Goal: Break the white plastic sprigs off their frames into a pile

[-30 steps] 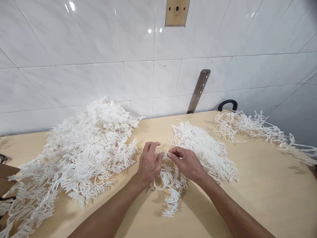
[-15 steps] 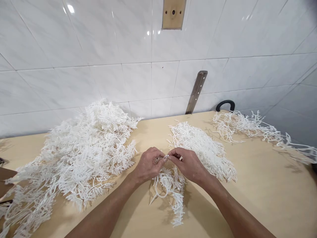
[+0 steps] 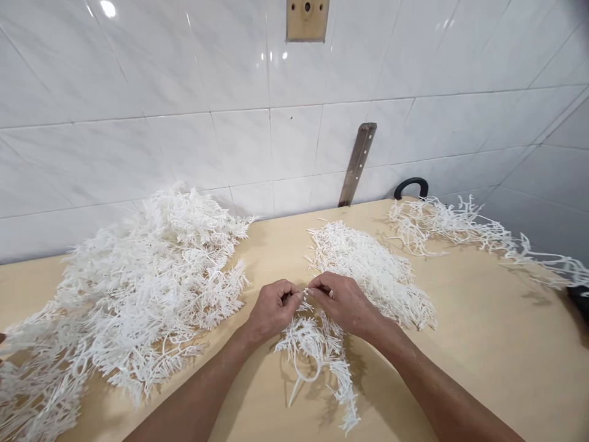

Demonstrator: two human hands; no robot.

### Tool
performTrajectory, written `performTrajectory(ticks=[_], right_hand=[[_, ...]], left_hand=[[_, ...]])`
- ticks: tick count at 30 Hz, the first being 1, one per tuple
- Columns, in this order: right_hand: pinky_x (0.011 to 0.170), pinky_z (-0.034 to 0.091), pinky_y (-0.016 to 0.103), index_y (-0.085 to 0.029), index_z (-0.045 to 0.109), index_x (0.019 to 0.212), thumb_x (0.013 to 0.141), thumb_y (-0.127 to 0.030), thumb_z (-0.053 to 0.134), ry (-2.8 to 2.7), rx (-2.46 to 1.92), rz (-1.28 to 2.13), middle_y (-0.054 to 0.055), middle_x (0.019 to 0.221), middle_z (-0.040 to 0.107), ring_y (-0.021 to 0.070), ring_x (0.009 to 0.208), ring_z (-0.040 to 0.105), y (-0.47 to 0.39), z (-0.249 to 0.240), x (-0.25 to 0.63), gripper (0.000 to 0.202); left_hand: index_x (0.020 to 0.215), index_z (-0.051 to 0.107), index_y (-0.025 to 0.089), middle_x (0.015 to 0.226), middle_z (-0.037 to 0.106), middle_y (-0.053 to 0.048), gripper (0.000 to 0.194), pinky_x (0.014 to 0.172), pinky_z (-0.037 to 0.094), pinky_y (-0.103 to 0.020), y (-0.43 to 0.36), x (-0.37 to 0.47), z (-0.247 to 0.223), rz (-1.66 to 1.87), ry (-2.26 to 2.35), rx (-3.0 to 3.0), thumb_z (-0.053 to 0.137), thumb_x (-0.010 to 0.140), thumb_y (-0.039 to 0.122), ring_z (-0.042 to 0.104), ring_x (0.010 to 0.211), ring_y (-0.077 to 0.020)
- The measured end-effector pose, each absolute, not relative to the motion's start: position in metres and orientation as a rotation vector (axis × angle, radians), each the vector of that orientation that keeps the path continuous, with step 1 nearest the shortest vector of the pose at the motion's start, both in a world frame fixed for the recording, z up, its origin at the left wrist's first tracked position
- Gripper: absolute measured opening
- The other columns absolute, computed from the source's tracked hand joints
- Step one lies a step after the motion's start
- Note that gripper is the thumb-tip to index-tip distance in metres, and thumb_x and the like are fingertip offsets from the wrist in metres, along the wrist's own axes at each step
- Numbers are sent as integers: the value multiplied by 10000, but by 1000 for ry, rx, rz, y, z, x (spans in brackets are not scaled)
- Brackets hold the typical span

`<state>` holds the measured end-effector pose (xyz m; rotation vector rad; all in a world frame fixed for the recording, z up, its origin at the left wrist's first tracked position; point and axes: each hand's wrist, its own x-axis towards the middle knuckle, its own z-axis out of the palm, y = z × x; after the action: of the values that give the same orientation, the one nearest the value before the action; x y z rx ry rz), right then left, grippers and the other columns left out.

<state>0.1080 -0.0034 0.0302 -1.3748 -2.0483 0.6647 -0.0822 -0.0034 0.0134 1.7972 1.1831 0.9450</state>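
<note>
My left hand [image 3: 273, 309] and my right hand [image 3: 343, 302] meet over the table, thumbs and forefingers pinched. Between the fingertips they hold the thin top of a white branched plastic strand [image 3: 309, 344], which looks like an artificial plant sprig. Its feathery lower part hangs below the hands, with a curled loop on the left and a long tail towards the front. The fingers partly hide the pinched spot. Just behind my right hand lies a flat heap of short white sprigs [image 3: 375, 273]. Left of my left hand rises a larger loose pile of white sprigs [image 3: 154, 276].
Sparse white stems [image 3: 453, 224] spread along the table's back right. Behind them stands a curved black handle [image 3: 411, 182]. A slotted metal strip [image 3: 358, 164] leans against the tiled wall [image 3: 243, 144]. A black object [image 3: 578, 298] sits at the right edge.
My hands remain pinched together, with the fingertips slightly apart. The hanging sprig's tail has swung towards the right. The view has shifted a little; a dark shape at the left edge is mostly out of sight.
</note>
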Motion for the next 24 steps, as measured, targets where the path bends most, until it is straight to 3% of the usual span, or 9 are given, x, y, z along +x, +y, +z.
performTrajectory(ticks=[7,13,17,19,21,24], right_hand=[[629,392,282,-200,589,804,922,-174,456,-2147,-1305,406,31,794,629,153,681,548,-7,19,102,180],[509,313,262,-181,545,736,932,-155,412,-2085,-1466,73,47,731,581,119,533,445,0,16,104,238],[563,365,271,-182,553,752,900,-168,463,-1883,-1610,-47,49,762,605,146,603,518,13,19,127,173],[609,406,296,-170,603,871,884,-207,510,-1821,-1644,-30,73,881,651,165,650,560,14,21,134,101],[638,443,316,-164,628,1002,881,-265,540,-1787,-1628,126,92,983,680,169,659,588,11,22,132,180],[659,483,312,-195,669,1054,902,-352,531,-1803,-1494,503,64,973,719,170,686,623,3,23,115,258]], left_hand=[[674,568,168,630,517,20,218,578,340,-234,-2,-82,10,937,1160,1825,527,856,280,443,600,-114],[657,510,171,626,472,25,220,570,319,-234,0,-83,8,885,1106,1841,523,852,271,407,604,-112],[726,538,162,614,457,36,254,540,309,-229,1,-84,7,936,1079,1661,534,869,372,386,557,-95],[756,545,160,611,446,41,283,532,311,-227,1,-84,7,960,1068,1581,540,871,418,385,542,-89],[760,541,160,601,431,46,308,527,313,-224,1,-84,7,972,1055,1535,550,867,449,383,533,-86],[760,544,158,593,431,47,334,518,305,-220,1,-83,7,980,1030,1527,562,864,474,368,528,-81]])
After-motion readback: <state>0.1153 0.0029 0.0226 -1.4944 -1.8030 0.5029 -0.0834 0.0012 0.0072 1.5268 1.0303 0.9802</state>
